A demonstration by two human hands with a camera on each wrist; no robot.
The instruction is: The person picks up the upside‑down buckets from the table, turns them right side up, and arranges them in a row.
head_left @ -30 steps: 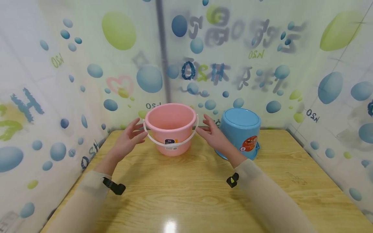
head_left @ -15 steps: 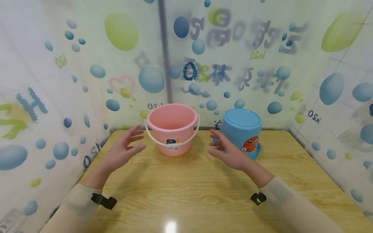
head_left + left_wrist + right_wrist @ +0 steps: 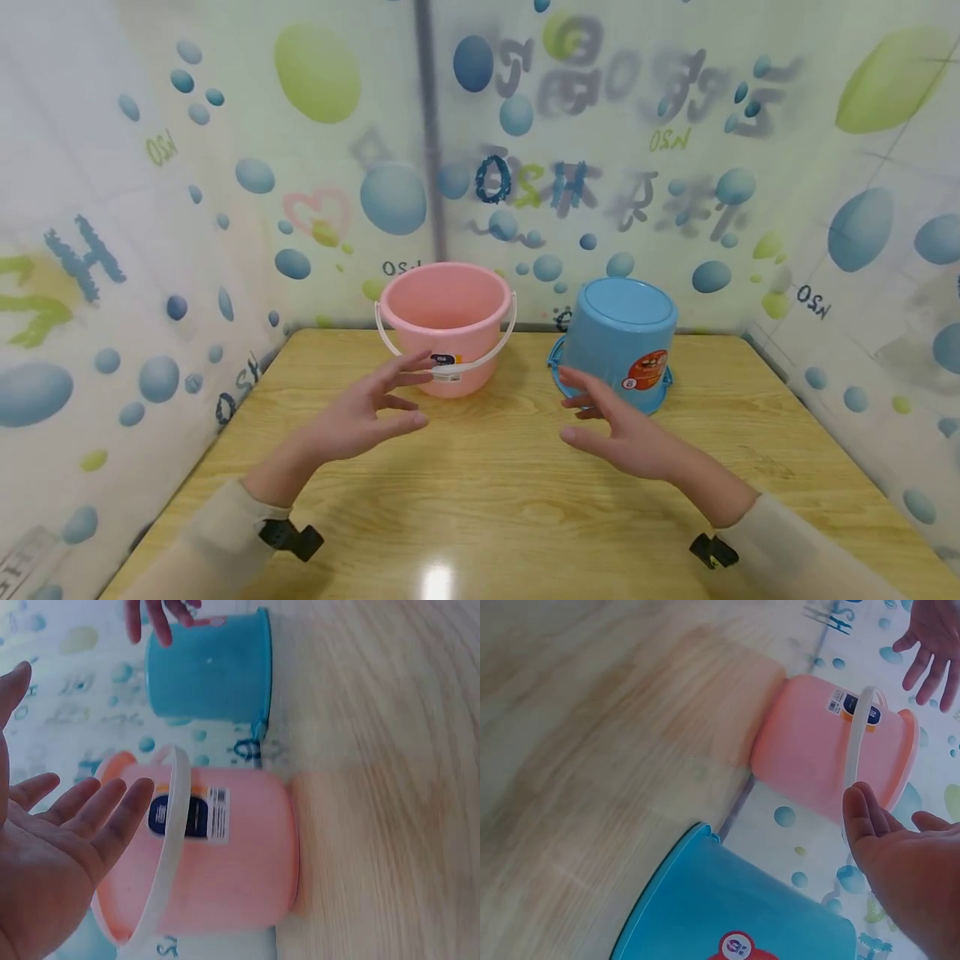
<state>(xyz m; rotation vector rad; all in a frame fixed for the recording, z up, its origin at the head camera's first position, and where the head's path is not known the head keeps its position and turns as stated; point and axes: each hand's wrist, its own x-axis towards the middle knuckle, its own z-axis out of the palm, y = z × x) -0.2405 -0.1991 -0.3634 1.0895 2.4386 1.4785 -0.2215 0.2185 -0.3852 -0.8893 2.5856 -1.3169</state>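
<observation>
A pink bucket (image 3: 450,321) stands upright at the back of the table, its white handle (image 3: 480,364) hanging across the front over a label. To its right a blue bucket (image 3: 611,342) is turned upside down, with a red sticker on its side. My left hand (image 3: 367,417) hovers in front of the pink bucket, fingers spread and holding nothing; in the left wrist view its palm (image 3: 45,877) shows bare. My right hand (image 3: 626,429) hangs in front of the blue bucket, covering part of it, with fingers extended and nothing held.
The wooden table (image 3: 465,517) reaches to a patterned curtain (image 3: 360,100) at the back and to both sides. Black bands with small devices sit on both wrists, such as the left wrist device (image 3: 291,540).
Both hands have drawn back toward me from the sides of the pink bucket. The right hand has also shifted right, in front of the blue bucket. Both buckets stay in place.
</observation>
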